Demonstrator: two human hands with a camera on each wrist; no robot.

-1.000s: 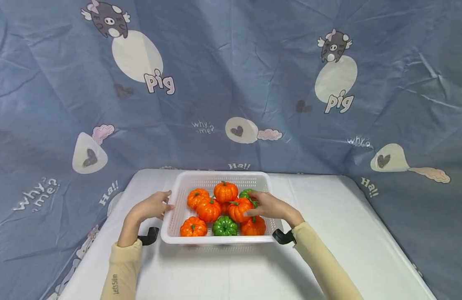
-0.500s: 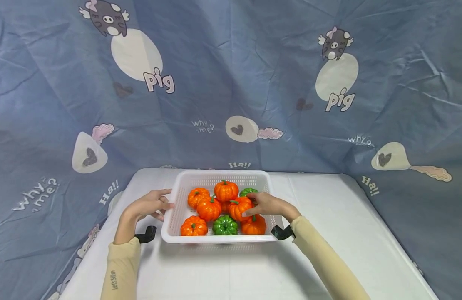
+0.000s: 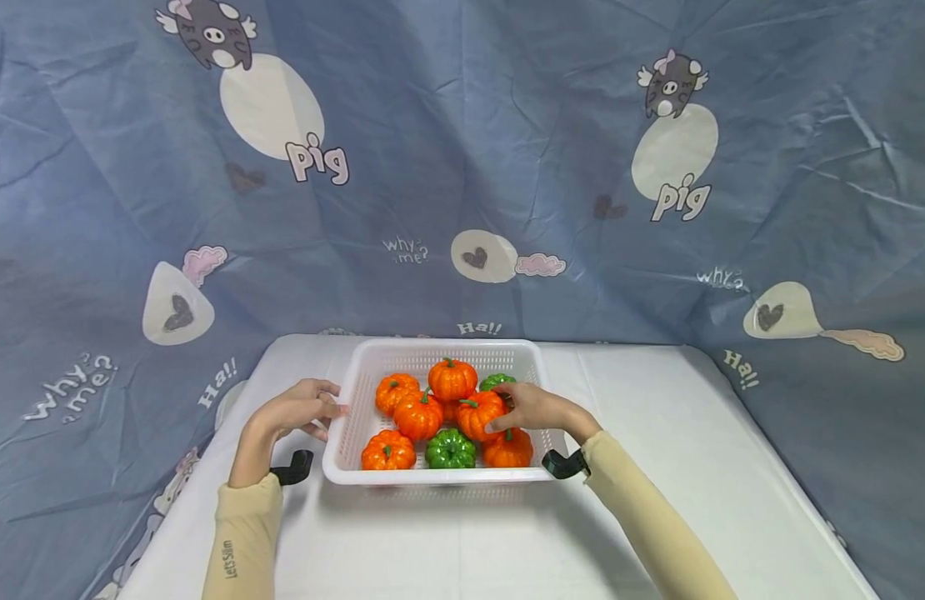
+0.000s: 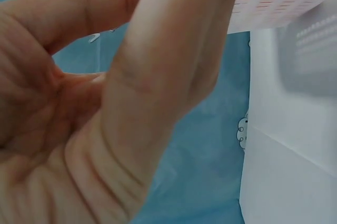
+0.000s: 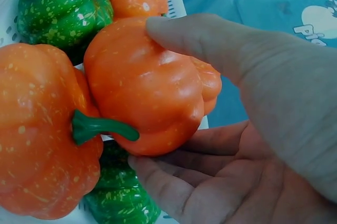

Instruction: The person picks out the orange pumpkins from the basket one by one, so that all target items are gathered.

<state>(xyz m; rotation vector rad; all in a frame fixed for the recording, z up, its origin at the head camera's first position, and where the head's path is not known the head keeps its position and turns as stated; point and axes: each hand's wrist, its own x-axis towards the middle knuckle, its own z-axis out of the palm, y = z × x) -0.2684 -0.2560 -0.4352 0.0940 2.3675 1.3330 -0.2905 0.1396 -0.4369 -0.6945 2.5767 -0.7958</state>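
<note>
Around the upper right orange toy pumpkin (image 3: 477, 417) my right hand (image 3: 541, 410) curls its thumb and fingers. In the right wrist view, the thumb lies on one side of this pumpkin (image 5: 147, 87) and the fingers (image 5: 168, 187) on the other. It sits among other orange pumpkins and glossy green ones (image 3: 450, 451) in a white perforated basket (image 3: 447, 477). My left hand (image 3: 301, 408) is at the basket's left rim, fingers loosely bent, one fingertip against it. In the left wrist view, the left hand's (image 4: 131, 66) fingertips are out of frame.
The basket stands on a white-covered table (image 3: 657, 433). Behind it hangs a blue cloth (image 3: 567, 167) with pig prints. Another orange pumpkin (image 3: 387, 451) lies at the basket's front left, and one more (image 3: 452, 380) sits at the back.
My left hand has shifted slightly back and left, and its fingers are more bent at the rim. The right hand has settled a little closer around the pumpkin. The basket stays in place.
</note>
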